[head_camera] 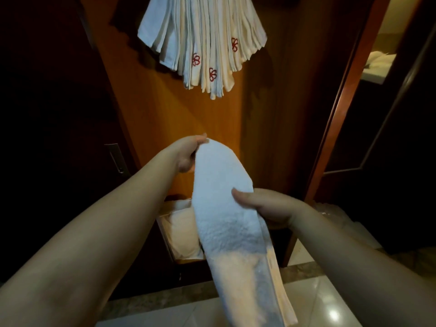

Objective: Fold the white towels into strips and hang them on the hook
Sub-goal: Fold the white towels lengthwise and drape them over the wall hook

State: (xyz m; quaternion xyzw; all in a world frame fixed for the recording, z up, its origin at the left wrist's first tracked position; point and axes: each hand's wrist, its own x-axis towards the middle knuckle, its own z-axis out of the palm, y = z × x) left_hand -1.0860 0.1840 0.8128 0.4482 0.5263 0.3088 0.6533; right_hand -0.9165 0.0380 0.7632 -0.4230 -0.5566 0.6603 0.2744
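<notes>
At centre, one folded towel strip point(221, 208), long axis 11-to-5 o'clock; left hand point(186, 154) pinches top end, right hand point(264, 206) clasps middle.

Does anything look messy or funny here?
Nothing much. The hanging towels fan out unevenly, some dangling lower than others. The folded towel, held by the left hand and right hand, looks neat.

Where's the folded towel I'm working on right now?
Centre of the head view, the folded towel is held between the left hand and right hand, below the hanging towels.
</notes>
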